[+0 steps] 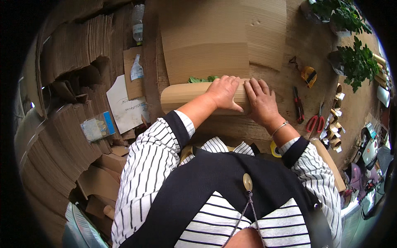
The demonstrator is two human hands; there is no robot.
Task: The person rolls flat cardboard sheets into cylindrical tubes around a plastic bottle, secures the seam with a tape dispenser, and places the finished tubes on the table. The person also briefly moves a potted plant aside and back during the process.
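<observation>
A curved, rolled-over piece of corrugated cardboard point(182, 97) lies crosswise in front of me. My left hand point(225, 91) is wrapped over its top, thumb toward me. Close beside it, my right hand point(262, 99) presses over the roll's right end, its fingers bent across the edge. Green leaves point(202, 79) poke out along the far side of the roll; whatever else is under or inside it is hidden. Just beyond lies a large flat cardboard sheet point(202, 37) on the wooden table point(235, 131).
Right of my hands lie a red-black utility knife point(297, 105), red-handled scissors point(315, 123) and a yellow tape measure point(309, 76). Leafy plants point(356, 60) stand far right. Cardboard stacks point(78, 49), a plastic bottle point(138, 25) and white paper point(127, 108) are at the left. A yellow tape roll point(275, 149) sits near me.
</observation>
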